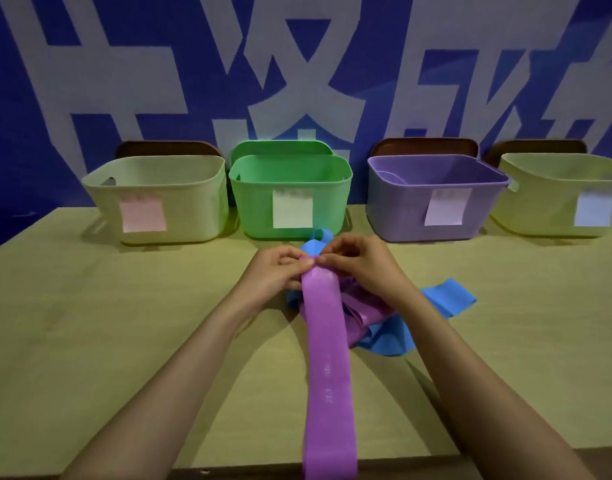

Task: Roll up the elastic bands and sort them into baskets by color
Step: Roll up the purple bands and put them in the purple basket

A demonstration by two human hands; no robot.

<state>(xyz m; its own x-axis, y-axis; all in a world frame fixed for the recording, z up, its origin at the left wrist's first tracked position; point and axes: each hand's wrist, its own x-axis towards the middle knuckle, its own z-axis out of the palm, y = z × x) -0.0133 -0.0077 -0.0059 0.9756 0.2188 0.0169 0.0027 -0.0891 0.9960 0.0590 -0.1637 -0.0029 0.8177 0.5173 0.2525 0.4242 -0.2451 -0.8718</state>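
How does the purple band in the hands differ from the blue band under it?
The purple band runs straight toward the table's near edge; the blue band lies crumpled. The left hand and right hand pinch the purple band's far end; the blue band lies partly beneath it. Neither is rolled up.

Single head-worn wide-angle view, facing forward and down over the table.

The camera sits above the near edge of the table (89, 341), close to the work. Both forearms enter from the lower corners. The left hand (276, 271) and right hand (360, 265) meet just above the frame's centre, pinching the far end of the purple band (327, 358), which runs off the bottom edge. The green basket (252, 202) and purple basket (394, 209) stand almost straight ahead at the table's far side. The blue wall (20, 98) fills the upper part of the frame.
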